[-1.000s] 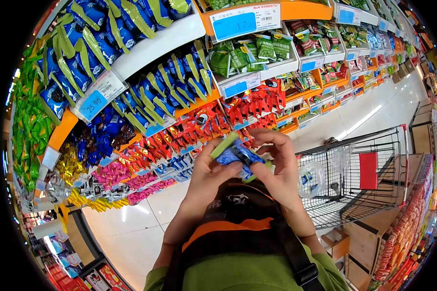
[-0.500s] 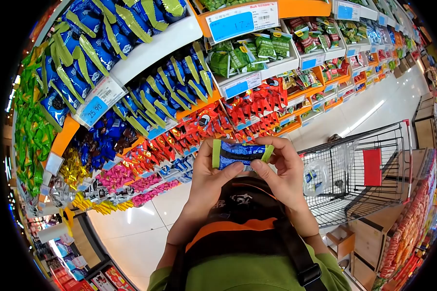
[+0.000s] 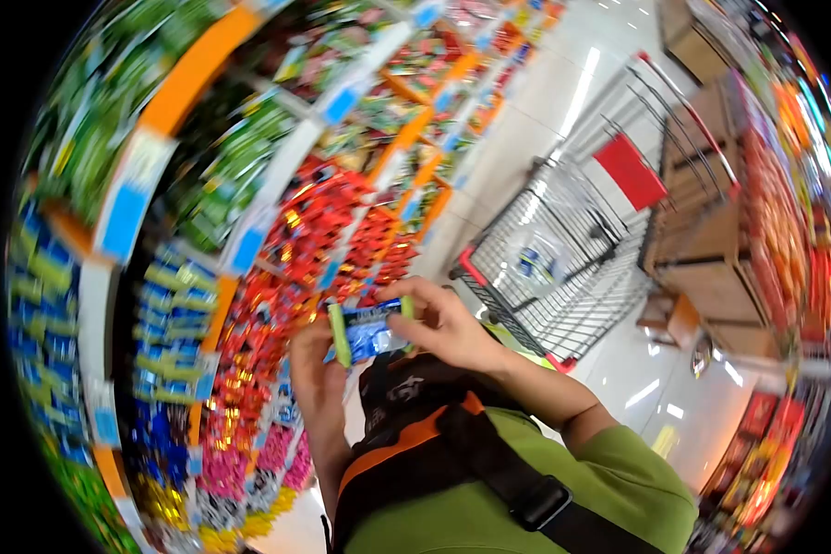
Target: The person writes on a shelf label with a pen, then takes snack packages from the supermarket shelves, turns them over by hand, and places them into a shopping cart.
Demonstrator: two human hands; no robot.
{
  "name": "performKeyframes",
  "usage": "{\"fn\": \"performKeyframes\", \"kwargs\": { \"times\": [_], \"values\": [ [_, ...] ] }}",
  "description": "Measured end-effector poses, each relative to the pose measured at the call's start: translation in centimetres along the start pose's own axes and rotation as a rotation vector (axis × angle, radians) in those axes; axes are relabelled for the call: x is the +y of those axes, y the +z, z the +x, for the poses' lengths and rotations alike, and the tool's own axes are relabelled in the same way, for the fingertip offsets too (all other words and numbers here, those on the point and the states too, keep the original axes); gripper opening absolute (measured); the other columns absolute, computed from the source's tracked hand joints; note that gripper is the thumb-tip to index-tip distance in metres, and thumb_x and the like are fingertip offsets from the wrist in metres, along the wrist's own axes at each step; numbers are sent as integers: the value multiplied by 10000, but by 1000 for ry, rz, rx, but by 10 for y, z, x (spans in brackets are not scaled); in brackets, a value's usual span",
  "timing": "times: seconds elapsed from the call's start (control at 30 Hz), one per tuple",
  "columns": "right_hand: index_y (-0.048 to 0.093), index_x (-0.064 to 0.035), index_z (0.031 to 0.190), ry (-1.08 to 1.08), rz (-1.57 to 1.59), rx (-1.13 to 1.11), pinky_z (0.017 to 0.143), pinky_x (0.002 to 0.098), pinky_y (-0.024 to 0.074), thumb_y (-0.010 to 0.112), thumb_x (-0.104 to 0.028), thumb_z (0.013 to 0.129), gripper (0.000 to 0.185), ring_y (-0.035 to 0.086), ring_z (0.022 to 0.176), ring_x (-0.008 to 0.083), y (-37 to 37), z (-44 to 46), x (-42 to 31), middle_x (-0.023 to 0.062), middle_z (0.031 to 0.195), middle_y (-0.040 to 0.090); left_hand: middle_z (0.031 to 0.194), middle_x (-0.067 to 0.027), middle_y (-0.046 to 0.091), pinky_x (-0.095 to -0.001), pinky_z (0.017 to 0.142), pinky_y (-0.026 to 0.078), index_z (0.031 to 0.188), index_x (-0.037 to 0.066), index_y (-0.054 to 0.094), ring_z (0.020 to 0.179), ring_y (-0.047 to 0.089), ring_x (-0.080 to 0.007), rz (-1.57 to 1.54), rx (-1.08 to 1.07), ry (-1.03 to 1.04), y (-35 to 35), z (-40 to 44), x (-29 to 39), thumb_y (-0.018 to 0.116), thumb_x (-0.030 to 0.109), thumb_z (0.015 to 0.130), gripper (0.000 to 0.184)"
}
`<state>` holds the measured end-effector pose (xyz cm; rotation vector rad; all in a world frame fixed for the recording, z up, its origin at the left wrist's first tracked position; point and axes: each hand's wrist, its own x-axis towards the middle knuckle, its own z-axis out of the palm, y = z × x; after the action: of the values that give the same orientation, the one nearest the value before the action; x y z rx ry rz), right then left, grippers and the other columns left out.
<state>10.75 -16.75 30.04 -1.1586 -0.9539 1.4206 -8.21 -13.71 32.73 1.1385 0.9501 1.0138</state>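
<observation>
A small blue snack packet with green crimped ends (image 3: pixel 371 332) is in front of my chest, held between both hands. My right hand (image 3: pixel 445 325) pinches its right end, thumb on the front face. At the left end, my left hand (image 3: pixel 316 365) has its fingers against the green edge, partly behind the packet. Motion blur hides the print on the wrapper. Beyond my right hand stands a wire shopping cart (image 3: pixel 572 286) with a clear plastic bag (image 3: pixel 549 254) inside, some blue packets showing through it.
Tiered shelf bins (image 3: pixel 111 314) of wrapped sweets and snacks run along my left, with red packets (image 3: pixel 277 249) closest to my hands. Shiny tiled floor (image 3: pixel 517 120) lies beyond the cart. Wooden display crates (image 3: pixel 702 249) stand on the right. A black strap (image 3: pixel 499 466) crosses my green shirt.
My view has swung to the right, so the shelves now sit further left and the cart appears nearer the middle. The packet stays in both hands, tilted differently.
</observation>
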Motion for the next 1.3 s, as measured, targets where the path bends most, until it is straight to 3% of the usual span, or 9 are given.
{"fn": "performKeyframes", "kwargs": {
  "times": [0.1,0.33,0.43,0.5,0.63,0.9,0.93,1.07,1.3],
  "values": [
    [530,-95,1190,247,120,360,568,219,490,572,-224,928,295,561,796,84,-79,-26,62,36,963,580,1112,-131,533,-311,738,537,1150,3,492,974,581,-216,77,-104,-35,7,9,-8,552,184,898,316],
    [479,-1,1081,592,21,1177,414,312,491,629,-189,813,360,601,490,222,-275,-85,309,149,782,612,1017,-97,586,-300,690,545,1038,38,556,910,606,-182,213,-211,-115,45,36,-24,502,189,944,186],
    [464,-11,1180,483,-112,1367,483,312,504,583,-160,851,380,634,589,204,-308,-77,355,168,813,621,978,-97,597,-306,682,552,1010,34,569,886,615,-188,236,-240,-187,73,51,-28,529,152,916,155],
    [512,-64,1217,503,-634,1427,686,410,509,554,-185,867,372,644,739,338,-324,-65,414,184,801,653,978,-99,597,-315,673,558,995,37,572,875,615,-193,284,-264,-223,91,59,-33,517,113,906,130],
    [699,-84,924,472,-667,791,868,416,465,569,-261,855,230,557,1030,403,-303,-9,407,217,1132,591,966,-109,588,-320,688,544,987,21,567,864,611,-206,373,-213,-293,119,70,-44,483,85,902,135],
    [649,-168,1074,1065,-960,694,1102,518,221,587,-300,836,280,508,1161,309,-297,37,416,89,1274,499,979,-141,586,-339,758,547,982,-39,549,891,618,-209,478,-77,-530,136,80,-80,395,133,981,231],
    [611,-155,1082,860,-958,799,1008,463,372,578,-232,846,250,552,1086,290,-295,28,403,76,1189,545,978,-143,588,-344,762,548,990,-43,549,898,619,-211,475,-92,-541,139,82,-80,394,142,988,241],
    [593,-128,1053,202,-968,853,703,384,499,507,-55,852,231,592,945,329,-300,3,316,88,1074,590,938,-122,598,-331,734,536,994,-14,563,879,614,-196,446,-127,-530,143,87,-87,413,211,1001,270],
    [529,-145,1246,315,-900,179,920,442,455,600,-136,795,456,520,1122,393,-293,-28,376,172,1335,471,1080,-104,595,-335,858,499,1123,3,559,1022,588,-183,188,-266,-488,112,77,-81,468,141,976,221]
  ]
}}
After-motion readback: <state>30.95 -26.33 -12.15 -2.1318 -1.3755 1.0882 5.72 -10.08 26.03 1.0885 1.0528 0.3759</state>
